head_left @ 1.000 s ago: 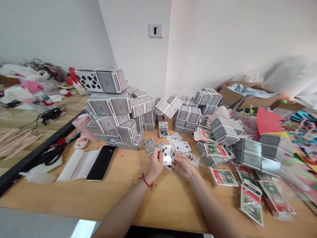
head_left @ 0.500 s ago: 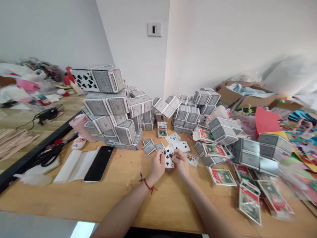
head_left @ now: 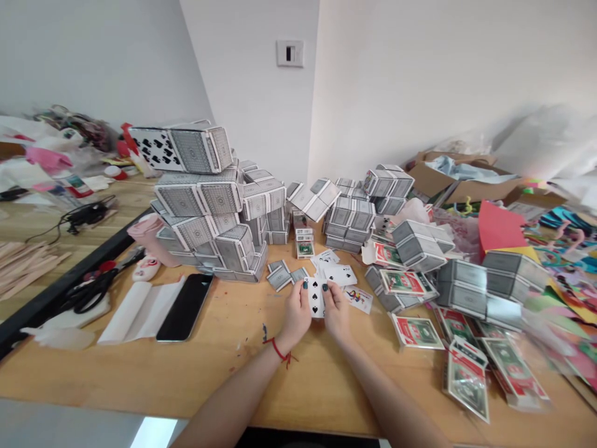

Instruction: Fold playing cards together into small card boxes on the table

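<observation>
My left hand and my right hand meet over the wooden table, both closed on one playing card with black spades, held face up between them. A red string bracelet circles my left wrist. Just beyond the card lie loose face-up cards and a joker card. A few small grey card pieces lie to the left of my fingers.
A tall stack of blocks made from grey-backed cards stands behind left, more such blocks behind and right. Red-green card packs lie at right. A black phone, white paper and scissors lie left.
My two hands have drawn together and squared the spade card up between them; it now faces me flat. The view has shifted slightly.
</observation>
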Demonstrator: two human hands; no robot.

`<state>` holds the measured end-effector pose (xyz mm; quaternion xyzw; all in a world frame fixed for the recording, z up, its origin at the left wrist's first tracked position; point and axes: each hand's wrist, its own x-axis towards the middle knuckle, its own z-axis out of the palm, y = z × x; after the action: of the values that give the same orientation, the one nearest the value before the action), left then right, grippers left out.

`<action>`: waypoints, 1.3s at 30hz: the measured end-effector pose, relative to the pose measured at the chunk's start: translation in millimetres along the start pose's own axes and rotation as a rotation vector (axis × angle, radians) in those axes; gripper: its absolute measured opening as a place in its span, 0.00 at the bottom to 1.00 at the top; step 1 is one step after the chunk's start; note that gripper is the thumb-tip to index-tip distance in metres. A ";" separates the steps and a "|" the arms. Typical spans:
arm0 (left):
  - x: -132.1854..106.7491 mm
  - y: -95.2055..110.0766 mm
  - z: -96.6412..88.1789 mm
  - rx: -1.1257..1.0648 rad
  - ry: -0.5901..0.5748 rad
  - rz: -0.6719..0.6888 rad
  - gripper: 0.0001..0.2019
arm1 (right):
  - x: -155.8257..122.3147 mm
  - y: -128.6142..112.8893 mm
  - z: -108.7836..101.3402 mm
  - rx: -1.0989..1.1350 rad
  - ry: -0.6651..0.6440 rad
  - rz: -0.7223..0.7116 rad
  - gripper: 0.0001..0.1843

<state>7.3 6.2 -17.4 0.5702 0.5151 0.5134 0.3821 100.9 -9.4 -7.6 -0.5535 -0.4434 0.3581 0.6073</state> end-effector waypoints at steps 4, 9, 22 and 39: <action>0.0 7.1 -3.0 -0.070 -0.026 0.007 0.13 | -0.7 -1.5 1.8 0.096 -0.038 0.087 0.13; -0.1 12.9 -5.1 -0.118 -0.043 -0.001 0.10 | 0.7 -4.5 -0.2 0.122 -0.079 0.116 0.11; -0.7 13.7 -7.3 -0.110 -0.008 0.093 0.05 | 2.5 -4.1 -3.9 0.283 -0.114 0.184 0.08; 8.4 10.0 -15.8 -0.066 -0.197 0.013 0.09 | 24.1 1.1 -22.5 0.019 -0.283 0.158 0.15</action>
<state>-6.7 11.2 -3.3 0.6082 0.4541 0.4741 0.4462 130.4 5.1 -5.2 -0.5248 -0.4764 0.4833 0.5139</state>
